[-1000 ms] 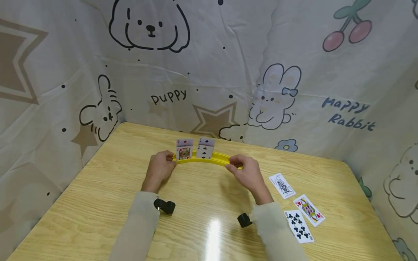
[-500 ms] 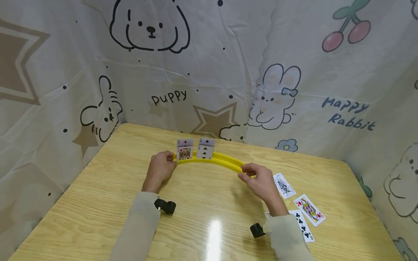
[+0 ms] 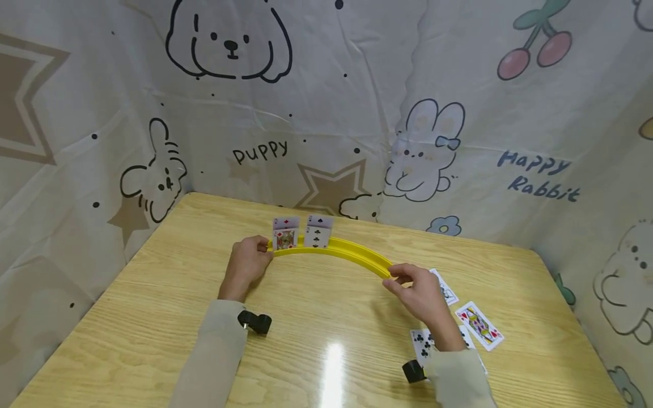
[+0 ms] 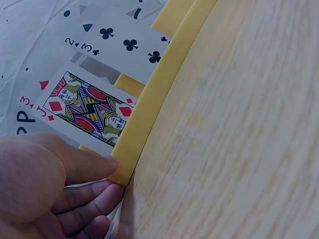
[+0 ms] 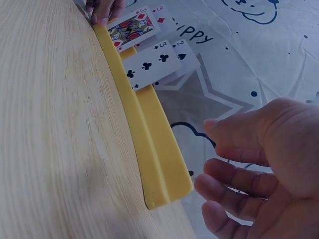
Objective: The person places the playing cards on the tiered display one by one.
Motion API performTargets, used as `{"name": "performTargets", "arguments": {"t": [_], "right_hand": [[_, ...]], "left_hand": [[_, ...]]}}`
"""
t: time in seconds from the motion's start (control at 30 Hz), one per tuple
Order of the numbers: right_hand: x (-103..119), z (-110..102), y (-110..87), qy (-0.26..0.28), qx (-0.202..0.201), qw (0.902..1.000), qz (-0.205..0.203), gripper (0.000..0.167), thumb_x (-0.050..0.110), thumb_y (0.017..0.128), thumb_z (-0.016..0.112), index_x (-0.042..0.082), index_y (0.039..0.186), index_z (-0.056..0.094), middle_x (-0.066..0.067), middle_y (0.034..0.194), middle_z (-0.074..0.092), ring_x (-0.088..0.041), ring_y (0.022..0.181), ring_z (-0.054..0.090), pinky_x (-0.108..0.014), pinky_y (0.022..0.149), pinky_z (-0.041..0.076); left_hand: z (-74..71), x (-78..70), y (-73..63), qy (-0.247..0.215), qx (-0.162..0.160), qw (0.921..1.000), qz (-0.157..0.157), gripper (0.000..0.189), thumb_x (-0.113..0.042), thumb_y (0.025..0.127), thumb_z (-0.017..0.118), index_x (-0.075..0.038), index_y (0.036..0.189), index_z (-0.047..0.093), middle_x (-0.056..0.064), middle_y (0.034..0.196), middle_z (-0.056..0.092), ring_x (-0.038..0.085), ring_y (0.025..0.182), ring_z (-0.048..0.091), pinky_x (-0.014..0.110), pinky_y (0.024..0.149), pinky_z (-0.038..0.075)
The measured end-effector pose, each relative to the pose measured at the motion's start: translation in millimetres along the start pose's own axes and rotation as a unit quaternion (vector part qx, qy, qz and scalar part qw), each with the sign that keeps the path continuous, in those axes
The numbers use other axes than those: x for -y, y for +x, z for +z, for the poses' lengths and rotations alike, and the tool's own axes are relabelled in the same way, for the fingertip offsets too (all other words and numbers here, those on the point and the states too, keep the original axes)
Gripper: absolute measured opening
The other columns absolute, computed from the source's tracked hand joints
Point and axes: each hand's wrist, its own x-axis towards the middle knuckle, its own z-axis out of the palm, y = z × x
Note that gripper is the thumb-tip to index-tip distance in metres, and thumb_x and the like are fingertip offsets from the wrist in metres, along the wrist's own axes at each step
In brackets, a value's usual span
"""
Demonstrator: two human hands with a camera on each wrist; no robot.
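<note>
A curved yellow card holder [image 3: 354,254] stands on the wooden table. My left hand [image 3: 247,262] pinches its left end between thumb and fingers. At the other end my right hand [image 3: 419,290] has its fingers loosely bent; the right wrist view shows a gap between that hand [image 5: 264,164] and the holder's tip. Two pairs of playing cards stand in the slots near the left end. A jack of diamonds [image 4: 89,107] leans before a three of diamonds [image 4: 37,94]. Beside them a three of clubs [image 5: 152,64] overlaps a two of spades [image 5: 188,59].
Face up at the right lie a joker [image 3: 445,288], partly behind my right hand, and a queen of hearts [image 3: 479,326]. Club cards [image 3: 421,343] lie partly under my right forearm. A printed cloth [image 3: 326,102] hangs along the table's back edge.
My right hand has slid rightward and nearer along the holder, uncovering its right stretch, and now sits off its tip. My left hand keeps its grip on the left end.
</note>
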Motion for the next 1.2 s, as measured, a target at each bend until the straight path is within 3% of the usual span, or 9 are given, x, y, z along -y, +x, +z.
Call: {"name": "performTargets", "arguments": {"t": [0.2,0.83,1.2], "right_hand": [[-4,-9,-11.7,-0.018,0.001,0.9998,-0.004,0.032,0.016,0.090,0.076,-0.001,0.117,0.070,-0.006,0.095,0.071,-0.026,0.090,0.065,-0.034,0.066,0.050],[-30,-30,-43.8,-0.064,0.028,0.9963,0.050,0.033,0.014,0.088,0.077,-0.003,0.115,0.070,-0.008,0.098,0.071,-0.020,0.084,0.063,-0.035,0.069,0.049],[-38,-33,-53.8,-0.068,0.054,0.9937,0.070,0.035,0.016,0.084,0.081,-0.004,0.111,0.071,-0.003,0.089,0.071,-0.017,0.079,0.064,-0.032,0.066,0.052]], "left_hand": [[-1.2,0.3,-1.1,-0.003,0.002,1.0000,-0.001,0.034,-0.012,0.091,0.070,0.003,0.121,0.067,0.016,0.105,0.070,0.028,0.097,0.068,0.042,0.085,0.054],[-0.6,-2.2,-0.3,0.002,0.003,1.0000,0.000,0.033,-0.011,0.091,0.070,0.004,0.120,0.067,0.017,0.105,0.070,0.028,0.096,0.068,0.041,0.084,0.055],[-0.6,-1.9,-0.5,0.005,0.002,1.0000,0.002,0.032,-0.010,0.091,0.070,0.004,0.120,0.067,0.017,0.104,0.070,0.028,0.096,0.068,0.042,0.084,0.054]]}}
